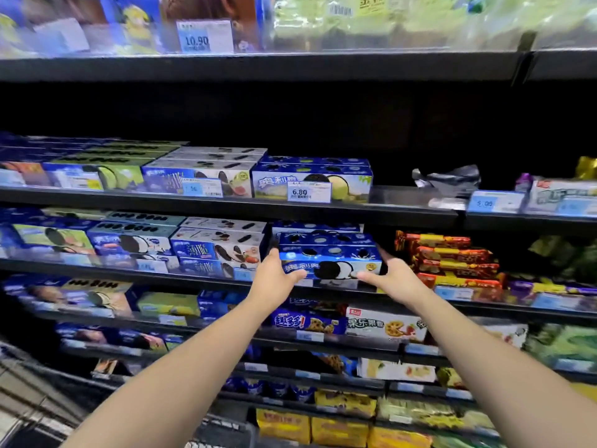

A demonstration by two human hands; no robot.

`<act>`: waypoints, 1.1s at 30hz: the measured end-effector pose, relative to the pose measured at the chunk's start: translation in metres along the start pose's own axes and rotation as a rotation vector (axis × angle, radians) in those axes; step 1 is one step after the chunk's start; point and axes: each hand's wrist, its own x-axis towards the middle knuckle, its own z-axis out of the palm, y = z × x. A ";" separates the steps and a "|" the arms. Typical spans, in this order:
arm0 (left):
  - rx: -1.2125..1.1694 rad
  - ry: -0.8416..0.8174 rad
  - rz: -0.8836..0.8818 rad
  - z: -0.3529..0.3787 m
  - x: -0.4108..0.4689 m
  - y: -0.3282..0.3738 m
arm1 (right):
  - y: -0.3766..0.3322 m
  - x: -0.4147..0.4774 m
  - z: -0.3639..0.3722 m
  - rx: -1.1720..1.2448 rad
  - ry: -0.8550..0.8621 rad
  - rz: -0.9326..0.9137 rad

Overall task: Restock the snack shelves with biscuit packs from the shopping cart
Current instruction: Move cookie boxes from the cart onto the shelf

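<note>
- On the black metal snack shelf (97,270), a blue rectangular cardboard biscuit box (329,253) is held at its front edge.
- Its ends are clasped by the left hand (274,279) and the right hand (392,279); each grip is closed on it.
- Placement is judged under way; next, the box needs to be pushed back flush and released.

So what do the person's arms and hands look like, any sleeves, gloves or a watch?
The left forearm and the right forearm are bare as far up as the frame shows, with no sleeve in view. The left hand and the right hand are ungloved, and no watch, bracelet or ring shows on either.
</note>
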 end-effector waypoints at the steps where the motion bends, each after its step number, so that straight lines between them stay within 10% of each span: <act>1: 0.002 0.022 -0.001 0.002 0.001 0.001 | -0.002 0.001 0.001 -0.002 0.002 -0.017; 14: 0.613 0.227 0.680 0.022 -0.034 -0.032 | -0.017 -0.008 0.054 -0.261 0.499 0.071; 33: 0.489 0.115 0.445 0.007 -0.013 -0.025 | -0.027 -0.006 0.073 -0.193 0.288 0.034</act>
